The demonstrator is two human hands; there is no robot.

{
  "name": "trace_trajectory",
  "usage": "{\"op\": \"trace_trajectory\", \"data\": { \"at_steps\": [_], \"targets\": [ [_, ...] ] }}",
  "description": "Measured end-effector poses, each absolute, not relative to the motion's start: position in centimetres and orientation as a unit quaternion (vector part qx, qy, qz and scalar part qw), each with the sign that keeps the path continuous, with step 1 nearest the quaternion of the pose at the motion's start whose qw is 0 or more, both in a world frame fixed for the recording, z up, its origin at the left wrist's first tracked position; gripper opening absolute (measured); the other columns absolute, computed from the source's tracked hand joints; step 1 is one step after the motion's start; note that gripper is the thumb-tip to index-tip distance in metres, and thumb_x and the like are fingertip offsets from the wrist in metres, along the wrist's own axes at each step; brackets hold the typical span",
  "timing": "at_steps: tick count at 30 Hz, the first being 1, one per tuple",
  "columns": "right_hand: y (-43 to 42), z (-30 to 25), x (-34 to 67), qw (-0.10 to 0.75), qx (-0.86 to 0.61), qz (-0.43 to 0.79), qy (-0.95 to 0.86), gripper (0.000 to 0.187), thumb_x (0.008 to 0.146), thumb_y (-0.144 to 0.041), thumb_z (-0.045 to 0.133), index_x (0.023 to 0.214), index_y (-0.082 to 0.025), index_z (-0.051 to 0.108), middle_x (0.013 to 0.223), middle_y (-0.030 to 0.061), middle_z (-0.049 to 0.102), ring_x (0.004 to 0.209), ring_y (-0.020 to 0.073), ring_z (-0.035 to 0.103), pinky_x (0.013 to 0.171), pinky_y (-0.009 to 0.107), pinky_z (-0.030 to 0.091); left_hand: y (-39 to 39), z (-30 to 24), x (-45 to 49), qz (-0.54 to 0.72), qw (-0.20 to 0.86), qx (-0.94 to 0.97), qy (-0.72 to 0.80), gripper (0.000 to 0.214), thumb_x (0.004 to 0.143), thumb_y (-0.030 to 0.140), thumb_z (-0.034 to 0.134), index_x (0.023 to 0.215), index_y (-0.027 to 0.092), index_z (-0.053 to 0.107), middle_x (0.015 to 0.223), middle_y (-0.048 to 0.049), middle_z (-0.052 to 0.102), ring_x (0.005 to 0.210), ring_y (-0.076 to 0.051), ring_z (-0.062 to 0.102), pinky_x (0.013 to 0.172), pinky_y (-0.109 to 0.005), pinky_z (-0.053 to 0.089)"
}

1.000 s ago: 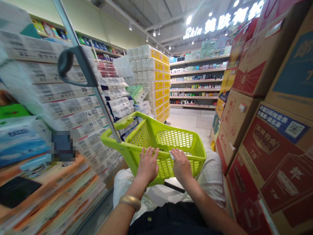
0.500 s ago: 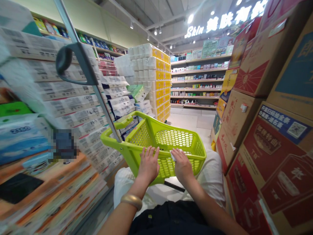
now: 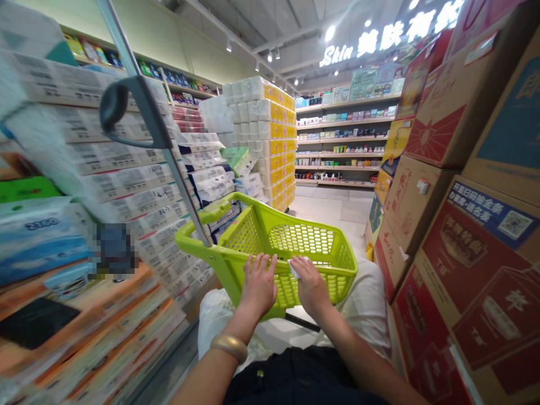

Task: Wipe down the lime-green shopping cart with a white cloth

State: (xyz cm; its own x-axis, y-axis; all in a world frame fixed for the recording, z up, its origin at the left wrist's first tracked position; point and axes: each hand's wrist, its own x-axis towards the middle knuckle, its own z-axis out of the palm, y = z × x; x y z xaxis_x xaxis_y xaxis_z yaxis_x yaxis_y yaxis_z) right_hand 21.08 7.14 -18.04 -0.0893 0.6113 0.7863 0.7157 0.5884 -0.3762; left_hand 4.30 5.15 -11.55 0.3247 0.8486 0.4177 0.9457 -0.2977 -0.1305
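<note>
One cloth point(image 3: 293, 272) (white) under right fingers point(image 3: 306, 267)

Bare hands point(image 3: 259, 286); gold bangle point(image 3: 230, 347), L wrist point(image 3: 250, 316); dk top point(image 3: 295, 382); wht trousers point(image 3: 368, 306)

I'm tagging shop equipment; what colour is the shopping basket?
The shopping basket is lime green, clearest in the head view.

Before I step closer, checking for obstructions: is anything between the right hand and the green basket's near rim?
Yes: a white cloth or tissue, partly hidden under the right hand at the green basket's rim.
</note>
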Motion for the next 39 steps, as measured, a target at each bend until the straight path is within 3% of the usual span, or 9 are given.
{"op": "trace_trajectory", "data": {
  "at_steps": [10, 17, 23, 30, 39],
  "targets": [
    [7.2, -18.7, 24.4, 0.486, -0.524, -0.052, -0.698, 0.055, 0.076, 0.003, 0.041, 0.118, -0.017, 0.069, 0.124, 0.0111, 0.070, 0.124, 0.0234, 0.060, 0.112, 0.049, 0.042, 5.2, -11.5, 4.4, -0.130, 0.188, -0.790, -0.569, 0.066, 0.077, 0.020, 0.056, 0.142, 0.013, 0.047, 0.135, -0.0151, 0.057, 0.132, -0.032, 0.043, 0.118, -0.052, 0.022],
    [6.8, -18.3, 21.6, 0.480, -0.463, -0.055, -0.743, 0.060, 0.076, 0.004, 0.040, 0.124, -0.018, 0.066, 0.130, 0.0096, 0.067, 0.126, 0.0213, 0.059, 0.112, 0.047, 0.042, 5.1, -11.3, 4.3, -0.129, 0.201, -0.788, -0.567, 0.065, 0.078, 0.019, 0.054, 0.142, 0.014, 0.047, 0.133, -0.0144, 0.058, 0.131, -0.030, 0.044, 0.118, -0.051, 0.022],
    [7.2, -18.4, 23.5, 0.491, -0.519, -0.073, -0.696, 0.055, 0.075, 0.004, 0.039, 0.117, -0.016, 0.069, 0.121, 0.0126, 0.071, 0.121, 0.0243, 0.063, 0.109, 0.050, 0.045, 5.3, -11.8, 4.3, -0.135, 0.209, -0.783, -0.571, 0.065, 0.077, 0.020, 0.055, 0.141, 0.015, 0.048, 0.132, -0.0138, 0.058, 0.130, -0.030, 0.044, 0.118, -0.050, 0.021],
    [7.0, -18.3, 21.7, 0.466, -0.453, -0.070, -0.757, 0.057, 0.078, 0.004, 0.039, 0.124, -0.016, 0.066, 0.129, 0.0107, 0.067, 0.125, 0.0228, 0.060, 0.109, 0.047, 0.046, 5.7, -12.5, 4.2, -0.149, 0.216, -0.779, -0.570, 0.066, 0.076, 0.020, 0.057, 0.141, 0.016, 0.048, 0.131, -0.0130, 0.059, 0.129, -0.030, 0.045, 0.118, -0.050, 0.021],
    [7.0, -18.4, 22.0, 0.485, -0.488, -0.063, -0.723, 0.059, 0.076, 0.004, 0.039, 0.122, -0.017, 0.067, 0.126, 0.0120, 0.069, 0.124, 0.0238, 0.061, 0.110, 0.051, 0.044, 5.3, -11.9, 4.3, -0.141, 0.213, -0.780, -0.571, 0.064, 0.078, 0.021, 0.057, 0.141, 0.015, 0.049, 0.132, -0.0140, 0.059, 0.130, -0.031, 0.045, 0.118, -0.050, 0.022]
  ]
}}
